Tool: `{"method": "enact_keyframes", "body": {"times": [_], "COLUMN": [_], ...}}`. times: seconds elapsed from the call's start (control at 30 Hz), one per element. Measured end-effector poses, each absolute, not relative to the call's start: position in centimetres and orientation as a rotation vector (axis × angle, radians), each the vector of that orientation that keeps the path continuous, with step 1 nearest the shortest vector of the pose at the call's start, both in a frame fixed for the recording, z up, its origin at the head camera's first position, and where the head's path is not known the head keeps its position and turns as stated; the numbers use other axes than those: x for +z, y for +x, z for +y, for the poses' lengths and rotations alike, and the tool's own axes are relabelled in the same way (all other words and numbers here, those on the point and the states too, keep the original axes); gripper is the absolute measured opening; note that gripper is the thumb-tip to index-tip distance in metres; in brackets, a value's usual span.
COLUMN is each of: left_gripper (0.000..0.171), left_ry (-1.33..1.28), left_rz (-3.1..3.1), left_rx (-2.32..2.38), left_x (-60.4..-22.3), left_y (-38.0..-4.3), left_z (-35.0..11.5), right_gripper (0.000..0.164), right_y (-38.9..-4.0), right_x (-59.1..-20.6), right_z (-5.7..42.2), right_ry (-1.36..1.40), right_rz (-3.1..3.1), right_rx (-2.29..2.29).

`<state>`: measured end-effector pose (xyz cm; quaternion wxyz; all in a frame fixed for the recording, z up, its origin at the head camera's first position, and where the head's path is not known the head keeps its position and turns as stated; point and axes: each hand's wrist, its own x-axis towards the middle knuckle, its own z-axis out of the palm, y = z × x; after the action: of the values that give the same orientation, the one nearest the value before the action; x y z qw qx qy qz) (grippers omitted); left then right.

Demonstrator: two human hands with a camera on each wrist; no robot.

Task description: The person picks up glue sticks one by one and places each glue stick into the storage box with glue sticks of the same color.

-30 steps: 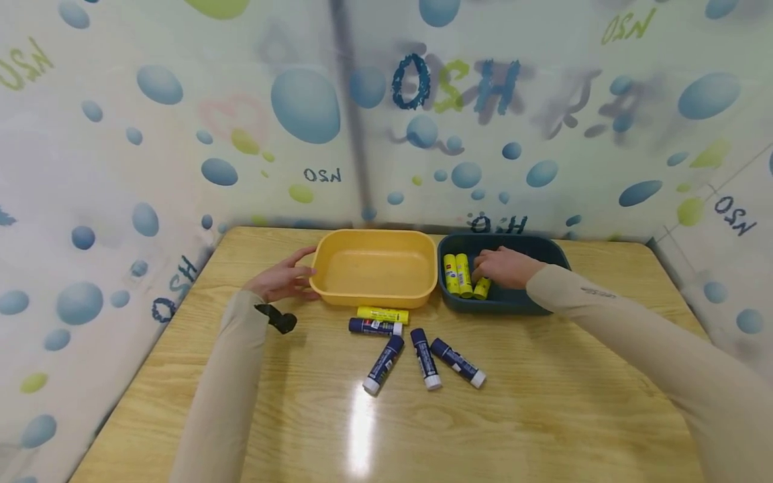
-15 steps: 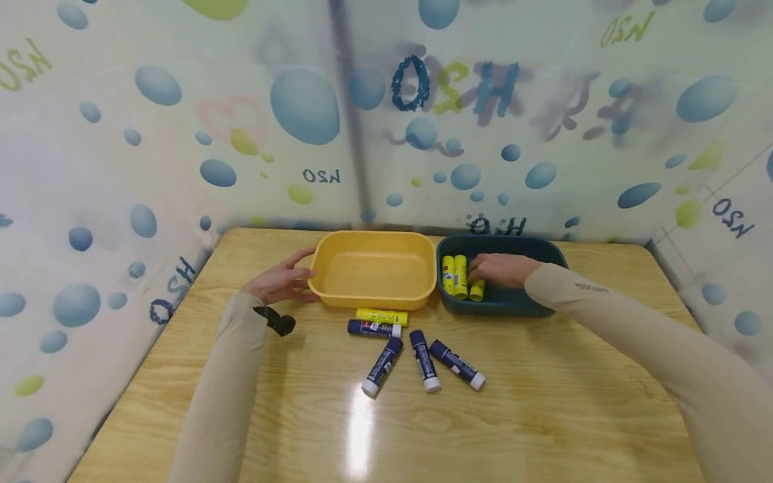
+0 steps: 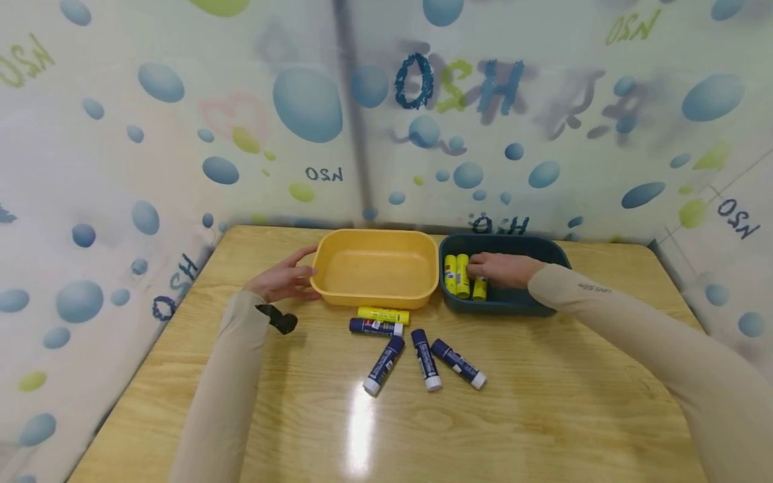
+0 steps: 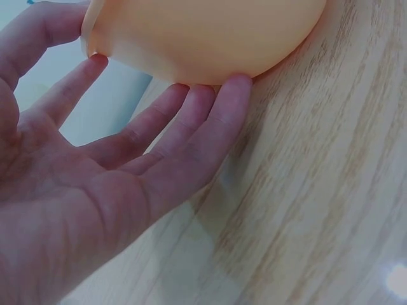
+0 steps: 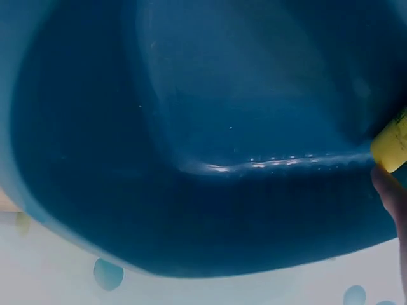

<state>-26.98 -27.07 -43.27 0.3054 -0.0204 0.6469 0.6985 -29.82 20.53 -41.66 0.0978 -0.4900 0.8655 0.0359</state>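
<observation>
My left hand [image 3: 284, 278] is at the left end of the yellow tray [image 3: 374, 298]. In the left wrist view, its spread fingertips touch the tray's outer wall and rim. My right hand [image 3: 504, 268] reaches into the dark blue tray [image 3: 513, 308] beside it and holds a yellow glue stick [image 3: 480, 290], whose upper part the fingers hide. At the right edge of the right wrist view, a fingertip [image 5: 389, 190] touches that stick's end. To its left, two more yellow glue sticks [image 3: 462, 276] lie side by side against the blue tray's left wall.
In front of the yellow tray, a yellow glue stick [image 3: 383, 315] and a dark blue glue stick [image 3: 376, 327] lie crosswise. Several more dark blue sticks with white ends, such as this glue stick [image 3: 426, 360], lie nearer. A patterned wall [image 3: 386, 161] stands behind the table.
My right hand has shifted slightly left inside the blue tray. The glue stick under its fingers has turned from slanted to nearly parallel with the other two. My left hand stays put.
</observation>
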Motion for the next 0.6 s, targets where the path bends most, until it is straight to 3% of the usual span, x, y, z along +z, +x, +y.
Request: {"method": "enact_keyframes", "body": {"times": [0.6], "left_gripper": [0.069], "left_ry": [-0.026], "left_rz": [1.709], "left_rx": [1.855], "left_x": [-43.7], "left_y": [-26.9], "left_z": [-27.3], "right_gripper": [0.025], "right_y": [-26.8], "right_x": [-38.7], "right_z": [20.9], "right_ry": [-1.406], "right_rz": [2.765], "right_rx": [-0.284]}}
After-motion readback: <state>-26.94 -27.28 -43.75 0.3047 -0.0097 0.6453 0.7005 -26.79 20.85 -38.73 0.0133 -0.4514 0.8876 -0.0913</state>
